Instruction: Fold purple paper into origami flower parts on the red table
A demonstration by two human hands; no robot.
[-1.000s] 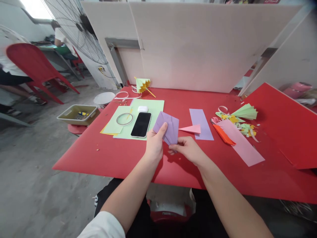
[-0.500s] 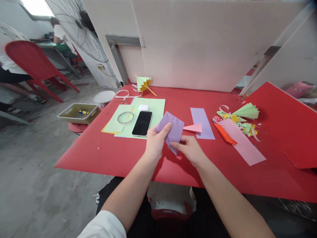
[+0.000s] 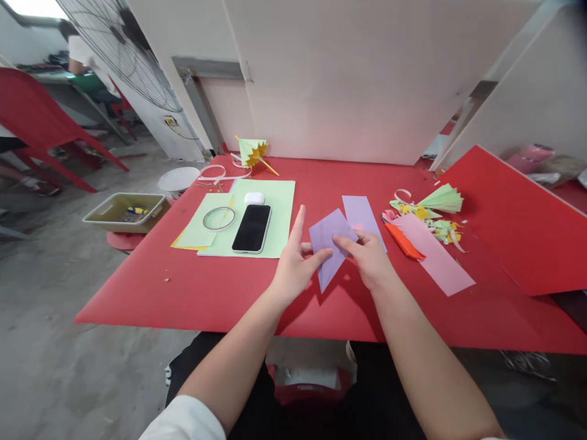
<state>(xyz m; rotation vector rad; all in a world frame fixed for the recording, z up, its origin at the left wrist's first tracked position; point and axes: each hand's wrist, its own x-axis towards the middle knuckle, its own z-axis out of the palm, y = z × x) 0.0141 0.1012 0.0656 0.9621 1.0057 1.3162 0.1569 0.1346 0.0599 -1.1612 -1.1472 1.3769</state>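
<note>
A folded purple paper [image 3: 329, 241] is held between both hands just above the red table [image 3: 220, 287]. My left hand [image 3: 293, 269] pinches its lower left edge with thumb and fingers, index finger raised. My right hand [image 3: 369, 256] grips its right side, fingers pressed on the top face. A flat purple strip [image 3: 362, 214] lies on the table right behind the hands, partly hidden by them.
A black phone [image 3: 251, 228], a white earbud case [image 3: 254, 198] and a tape ring [image 3: 219, 218] lie on green sheets [image 3: 282, 208] at left. Right: a pink strip [image 3: 435, 256], an orange pleated piece [image 3: 403, 241], a green fan [image 3: 443, 198], scraps. A raised red board [image 3: 518, 226] stands far right.
The purple paper was turned and lowered toward the table, its point now downward. Both hands shifted right. The pink triangle seen earlier is hidden behind my right hand.
</note>
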